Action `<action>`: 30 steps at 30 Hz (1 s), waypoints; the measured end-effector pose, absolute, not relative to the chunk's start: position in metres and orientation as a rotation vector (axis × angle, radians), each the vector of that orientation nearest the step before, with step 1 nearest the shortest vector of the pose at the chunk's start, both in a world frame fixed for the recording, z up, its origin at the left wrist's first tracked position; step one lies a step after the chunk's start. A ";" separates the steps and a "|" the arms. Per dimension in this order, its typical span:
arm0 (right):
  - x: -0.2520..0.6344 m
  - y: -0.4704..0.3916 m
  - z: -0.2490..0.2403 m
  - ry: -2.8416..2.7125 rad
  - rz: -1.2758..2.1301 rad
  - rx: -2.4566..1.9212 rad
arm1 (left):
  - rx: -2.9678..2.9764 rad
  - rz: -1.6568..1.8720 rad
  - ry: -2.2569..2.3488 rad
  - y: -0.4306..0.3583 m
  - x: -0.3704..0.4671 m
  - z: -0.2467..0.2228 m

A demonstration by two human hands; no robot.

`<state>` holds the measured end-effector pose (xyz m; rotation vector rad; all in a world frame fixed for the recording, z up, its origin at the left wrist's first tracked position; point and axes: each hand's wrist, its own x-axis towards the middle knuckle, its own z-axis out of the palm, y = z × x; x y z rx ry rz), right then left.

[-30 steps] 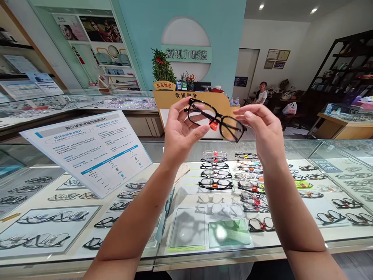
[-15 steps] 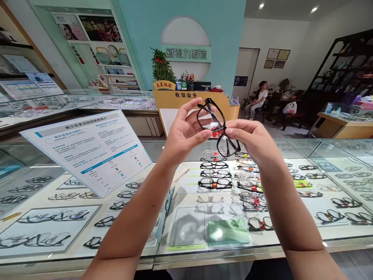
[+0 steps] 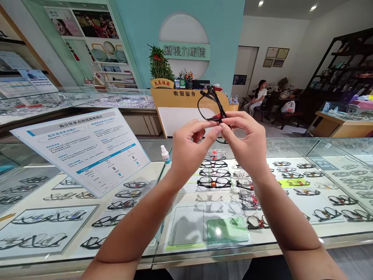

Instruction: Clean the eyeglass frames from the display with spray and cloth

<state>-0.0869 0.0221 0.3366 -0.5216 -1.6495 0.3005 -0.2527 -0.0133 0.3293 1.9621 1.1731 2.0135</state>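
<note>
A pair of black-framed glasses (image 3: 210, 105) is held up above the glass counter, tilted, one lens raised and the other mostly hidden behind the fingers. My left hand (image 3: 196, 142) pinches the frame near its middle from the left. From the right, my right hand (image 3: 243, 134) grips the same part, its thumb and fingertips meeting those of my left hand. Beneath the hands, rows of glasses (image 3: 214, 182) lie inside the display case.
A printed sign (image 3: 87, 149) stands at the left on the glass counter (image 3: 180, 254). Behind my left hand is a small white bottle (image 3: 165, 154). A green packet (image 3: 227, 230) lies near the front. A person (image 3: 258, 97) sits in the right background.
My left hand has moved down from the upper rim to the middle of the glasses, beside my right hand. The glasses have turned, and the small bottle has come into view.
</note>
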 end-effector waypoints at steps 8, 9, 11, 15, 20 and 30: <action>-0.089 0.006 0.337 -1.790 0.143 -0.578 | 1.760 2.026 1.186 -0.003 -0.263 0.329; -0.088 0.004 0.338 -1.802 0.153 -0.583 | 1.740 2.013 1.184 -0.002 -0.264 0.329; -0.086 0.001 0.340 -1.824 0.175 -0.588 | 1.715 1.982 1.180 0.001 -0.268 0.330; -0.078 0.001 0.345 -1.856 0.227 -0.608 | 1.741 1.932 1.218 0.006 -0.279 0.332; -0.060 0.003 0.353 -1.728 0.246 -0.593 | 1.923 1.799 1.304 0.003 -0.288 0.339; -0.046 -0.004 0.358 -1.809 0.276 -0.577 | 2.306 0.510 1.484 -0.010 -0.268 0.341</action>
